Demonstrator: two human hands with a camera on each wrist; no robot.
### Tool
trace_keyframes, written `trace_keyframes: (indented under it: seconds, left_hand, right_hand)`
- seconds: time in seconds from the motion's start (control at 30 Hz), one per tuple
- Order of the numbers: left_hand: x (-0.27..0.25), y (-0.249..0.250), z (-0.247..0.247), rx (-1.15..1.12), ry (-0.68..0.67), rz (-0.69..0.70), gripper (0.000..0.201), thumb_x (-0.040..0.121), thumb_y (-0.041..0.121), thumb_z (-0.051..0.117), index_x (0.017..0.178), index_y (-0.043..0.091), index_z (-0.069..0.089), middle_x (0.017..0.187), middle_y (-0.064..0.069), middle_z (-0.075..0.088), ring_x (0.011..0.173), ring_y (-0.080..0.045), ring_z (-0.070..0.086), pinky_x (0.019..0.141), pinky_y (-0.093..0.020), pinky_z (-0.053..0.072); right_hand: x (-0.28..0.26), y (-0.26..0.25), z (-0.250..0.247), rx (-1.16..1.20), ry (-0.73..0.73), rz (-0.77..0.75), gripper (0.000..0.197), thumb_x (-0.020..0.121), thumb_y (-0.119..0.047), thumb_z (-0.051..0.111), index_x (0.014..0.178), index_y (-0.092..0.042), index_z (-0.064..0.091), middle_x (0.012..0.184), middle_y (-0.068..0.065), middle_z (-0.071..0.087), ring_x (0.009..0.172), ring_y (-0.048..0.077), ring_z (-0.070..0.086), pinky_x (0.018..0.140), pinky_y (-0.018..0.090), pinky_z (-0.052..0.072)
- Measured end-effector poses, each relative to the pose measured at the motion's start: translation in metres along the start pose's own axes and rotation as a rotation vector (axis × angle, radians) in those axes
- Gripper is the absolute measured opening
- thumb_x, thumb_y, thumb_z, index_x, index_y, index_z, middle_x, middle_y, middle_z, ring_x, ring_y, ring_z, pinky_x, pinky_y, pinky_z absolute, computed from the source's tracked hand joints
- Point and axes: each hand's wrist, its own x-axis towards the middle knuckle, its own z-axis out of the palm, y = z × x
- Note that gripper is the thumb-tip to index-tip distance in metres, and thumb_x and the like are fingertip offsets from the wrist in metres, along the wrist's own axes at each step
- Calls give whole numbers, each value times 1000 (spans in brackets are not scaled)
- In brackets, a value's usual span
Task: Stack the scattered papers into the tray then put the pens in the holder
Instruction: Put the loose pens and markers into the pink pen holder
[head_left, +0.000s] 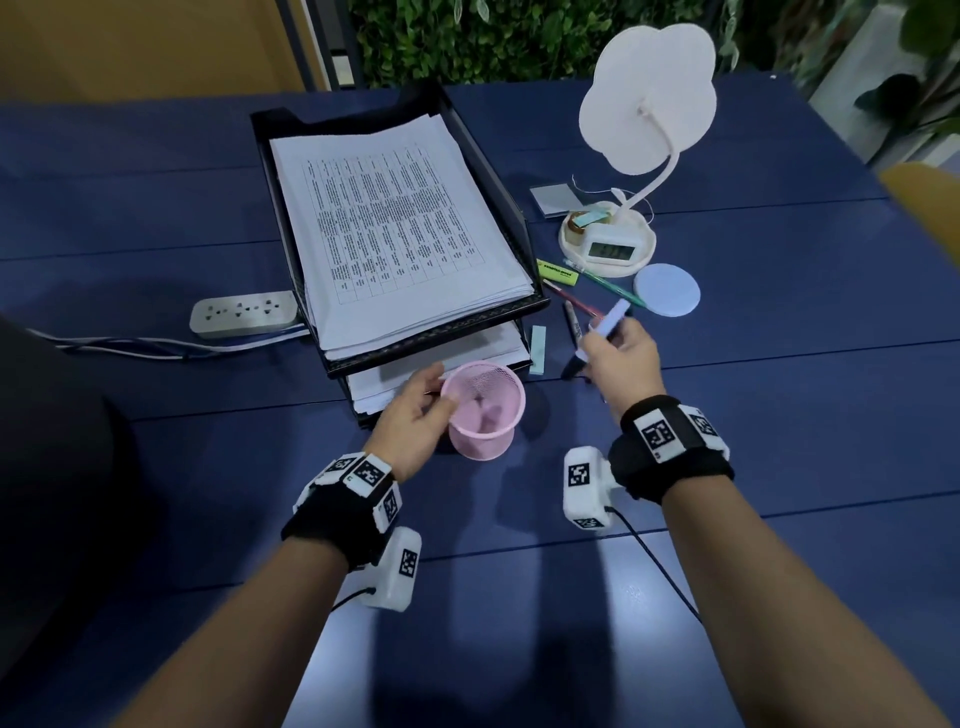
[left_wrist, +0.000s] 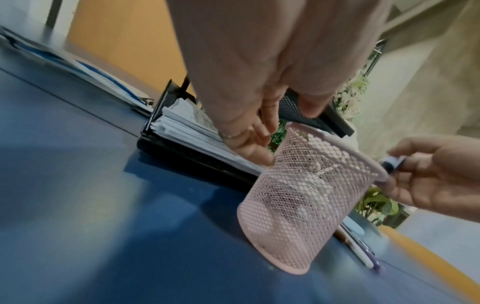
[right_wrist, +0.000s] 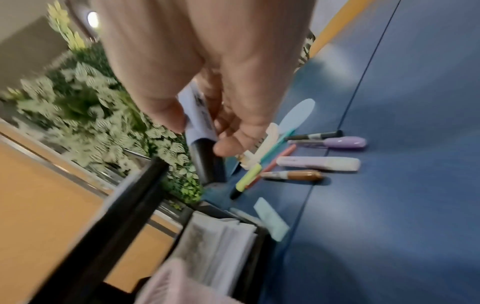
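Observation:
A black two-tier tray (head_left: 519, 208) holds stacked printed papers (head_left: 400, 228) on both levels. In front of it stands the pink mesh holder (head_left: 485, 415) (left_wrist: 298, 205). My left hand (head_left: 441, 395) (left_wrist: 280, 135) grips its rim, thumb inside and fingers outside. My right hand (head_left: 605, 345) (right_wrist: 200, 135) hovers just right of the holder and pinches a white marker with a black cap (head_left: 597, 338) (right_wrist: 201, 148) (left_wrist: 392, 162). Several pens and highlighters (right_wrist: 311, 164) (head_left: 576, 291) lie on the blue table to the right of the tray.
A white desk lamp whose base (head_left: 644, 254) carries a small clock stands at the back right, with a pale blue round pad (head_left: 666, 289) beside it. A power strip (head_left: 244, 314) lies left of the tray. A pale green sticky strip (head_left: 537, 349) (right_wrist: 270, 218) lies by the tray's corner.

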Motion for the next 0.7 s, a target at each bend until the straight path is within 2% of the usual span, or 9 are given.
trace_keyframes:
  seconds: [0.07,0.1,0.17,0.27,0.33,0.43,0.5,0.63,0.7]
  left_hand:
    - [1,2,-1,-11,123,-12,11,93,22,58,102,18,60,103,-11,62,79,-14,60,66,-24,54]
    - [2,4,-2,-28,145,-22,6,93,15,57,90,18,61,89,-9,62,70,-13,57,57,-19,52]
    - [2,5,-1,-96,144,-81,15,93,10,57,79,16,60,71,-6,59,58,-14,54,50,-16,50]
    - [1,12,2,-215,133,-148,16,92,7,58,77,11,59,64,-9,59,45,-9,56,48,-17,51]
    - [0,16,7,-281,116,-168,17,92,4,58,76,8,56,61,-10,59,41,-7,57,46,-17,51]
    - [-1,20,13,-344,110,-190,18,91,2,58,74,7,54,53,-5,60,40,-8,58,44,-18,51]
    - [-1,22,17,-368,103,-203,17,91,2,59,75,7,54,51,-4,61,40,-9,59,45,-19,52]
    - [1,26,22,-388,91,-211,17,91,2,58,75,7,54,48,-3,62,39,-10,58,45,-19,52]
    - [3,27,23,-399,91,-210,17,92,1,56,76,6,54,48,-3,62,39,-9,58,45,-19,53]
  right_hand:
    - [-5,-15,4,192,-66,-23,21,87,-2,49,87,-22,58,80,1,59,65,11,53,57,23,48]
    - [-8,-21,7,252,-119,-34,23,89,0,47,88,-21,59,81,1,58,68,10,55,59,23,51]
    - [-13,-26,13,252,-240,-44,24,90,3,47,91,-17,60,82,2,60,73,13,58,68,29,55]
    - [-18,-20,20,66,-364,-79,20,87,5,55,101,-8,60,86,7,62,72,13,58,62,22,54]
    - [-21,-13,22,-45,-383,-114,21,84,4,60,101,-9,59,84,5,63,71,12,58,64,23,53]
    - [-25,-3,23,-243,-313,-165,9,85,-9,64,93,-9,61,84,6,64,73,15,57,74,31,51]
    - [-27,4,22,-319,-258,-174,12,84,-14,65,91,-4,62,82,8,64,72,16,56,72,31,49]
    - [-29,10,19,-336,-255,-169,9,82,-12,67,88,-16,61,66,-3,54,59,10,49,62,22,44]
    - [-27,12,16,-313,-276,-137,10,84,-12,64,90,-19,61,66,-5,51,59,8,48,59,16,42]
